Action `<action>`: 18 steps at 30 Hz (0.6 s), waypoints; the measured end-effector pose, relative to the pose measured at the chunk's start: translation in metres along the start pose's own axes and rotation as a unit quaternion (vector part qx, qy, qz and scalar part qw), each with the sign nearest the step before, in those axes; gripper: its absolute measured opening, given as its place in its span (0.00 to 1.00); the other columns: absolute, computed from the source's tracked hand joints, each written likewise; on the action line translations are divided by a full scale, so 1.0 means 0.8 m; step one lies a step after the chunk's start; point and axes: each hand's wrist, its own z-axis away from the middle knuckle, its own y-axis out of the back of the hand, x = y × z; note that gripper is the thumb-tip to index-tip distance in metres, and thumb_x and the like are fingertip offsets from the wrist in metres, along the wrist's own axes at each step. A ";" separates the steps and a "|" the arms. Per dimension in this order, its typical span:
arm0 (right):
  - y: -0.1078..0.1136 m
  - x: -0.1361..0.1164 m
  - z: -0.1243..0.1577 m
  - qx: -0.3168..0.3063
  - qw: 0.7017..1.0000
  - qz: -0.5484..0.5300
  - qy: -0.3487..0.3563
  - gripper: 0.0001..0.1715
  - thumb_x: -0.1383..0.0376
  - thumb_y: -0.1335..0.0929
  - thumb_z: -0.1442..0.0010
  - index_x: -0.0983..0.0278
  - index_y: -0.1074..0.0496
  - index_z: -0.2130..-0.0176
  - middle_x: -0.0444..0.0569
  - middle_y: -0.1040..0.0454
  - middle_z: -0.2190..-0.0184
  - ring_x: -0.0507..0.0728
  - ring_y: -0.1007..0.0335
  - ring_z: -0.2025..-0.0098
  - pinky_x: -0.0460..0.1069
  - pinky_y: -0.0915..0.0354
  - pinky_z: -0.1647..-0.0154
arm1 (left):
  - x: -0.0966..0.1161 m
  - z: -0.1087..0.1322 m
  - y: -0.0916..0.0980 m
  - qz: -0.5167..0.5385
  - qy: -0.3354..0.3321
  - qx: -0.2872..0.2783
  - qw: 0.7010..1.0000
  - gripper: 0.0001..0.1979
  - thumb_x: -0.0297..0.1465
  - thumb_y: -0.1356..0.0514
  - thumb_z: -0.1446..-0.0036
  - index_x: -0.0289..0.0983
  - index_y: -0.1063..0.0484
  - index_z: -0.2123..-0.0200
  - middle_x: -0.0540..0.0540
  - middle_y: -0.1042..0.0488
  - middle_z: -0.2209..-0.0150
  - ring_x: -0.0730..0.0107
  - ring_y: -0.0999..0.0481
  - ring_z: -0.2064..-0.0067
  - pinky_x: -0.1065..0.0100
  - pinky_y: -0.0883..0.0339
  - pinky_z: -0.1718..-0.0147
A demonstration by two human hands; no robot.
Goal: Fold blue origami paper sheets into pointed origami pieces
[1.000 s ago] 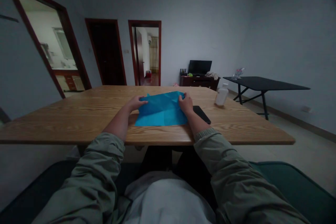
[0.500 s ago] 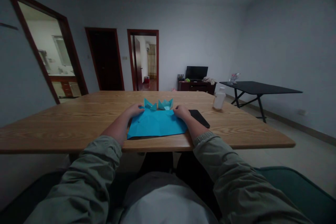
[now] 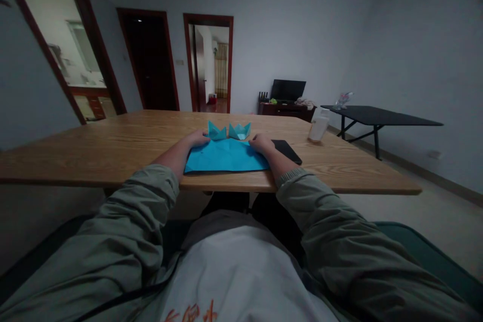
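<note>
Two folded paper peaks (image 3: 217, 132) now stand along the far edge of the blue origami sheet (image 3: 224, 157), where a second ago the paper had no such peaks; head camera also tipped lower, more of the person's white shirt (image 3: 241, 276) in view.

Left to right: left sleeve (image 3: 132, 216) in grey-green fabric runs up to the left hand (image 3: 196, 138), resting at the sheet's far left corner, fingers close together, touching paper, pinch or no pinch cannot tell; sheet lies flat near the table's near edge, about mid-table, between both hands; peaks sit just past it, side by side, joined to it; right hand (image 3: 261, 144) rests on the sheet's far right corner, fingers narrow and curled slightly, grip cannot tell; black phone (image 3: 287, 151) lies just beside that hand, nearly touching it; white plastic bottle (image 3: 318, 128) stands upright further right, near the wooden table's (image 3: 113, 148) far right corner; black side table (image 3: 377, 115) stands beyond, well apart.
</note>
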 end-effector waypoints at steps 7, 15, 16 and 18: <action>-0.001 -0.001 -0.004 0.004 1.000 -0.004 -0.010 0.25 0.52 0.34 0.43 0.68 0.24 0.55 0.63 0.25 0.53 0.68 0.28 0.51 0.58 0.33 0.54 | -0.002 -0.004 -0.002 -0.020 0.001 0.006 1.000 0.11 0.33 0.39 0.53 0.38 0.21 0.65 0.44 0.22 0.68 0.60 0.25 0.64 0.67 0.33 0.62; 0.000 0.001 -0.007 0.001 1.000 -0.011 -0.010 0.23 0.53 0.35 0.43 0.66 0.23 0.56 0.61 0.24 0.55 0.68 0.27 0.52 0.58 0.33 0.53 | 0.001 -0.001 -0.002 -0.042 -0.006 -0.005 0.999 0.13 0.33 0.41 0.51 0.36 0.21 0.64 0.42 0.22 0.68 0.61 0.25 0.66 0.67 0.33 0.65; 0.000 0.002 -0.008 0.001 1.000 -0.012 -0.010 0.23 0.53 0.35 0.43 0.66 0.23 0.56 0.61 0.24 0.55 0.68 0.27 0.51 0.58 0.33 0.53 | 0.001 0.000 -0.001 -0.037 -0.008 -0.007 0.999 0.13 0.33 0.41 0.51 0.36 0.21 0.63 0.42 0.22 0.67 0.61 0.25 0.66 0.67 0.33 0.64; 0.000 0.003 -0.010 -0.001 1.000 -0.014 -0.009 0.24 0.53 0.35 0.43 0.66 0.23 0.57 0.61 0.24 0.55 0.68 0.27 0.52 0.59 0.33 0.54 | 0.002 0.002 -0.001 -0.031 -0.011 -0.005 0.999 0.14 0.33 0.41 0.51 0.37 0.21 0.62 0.42 0.22 0.66 0.61 0.25 0.65 0.67 0.33 0.64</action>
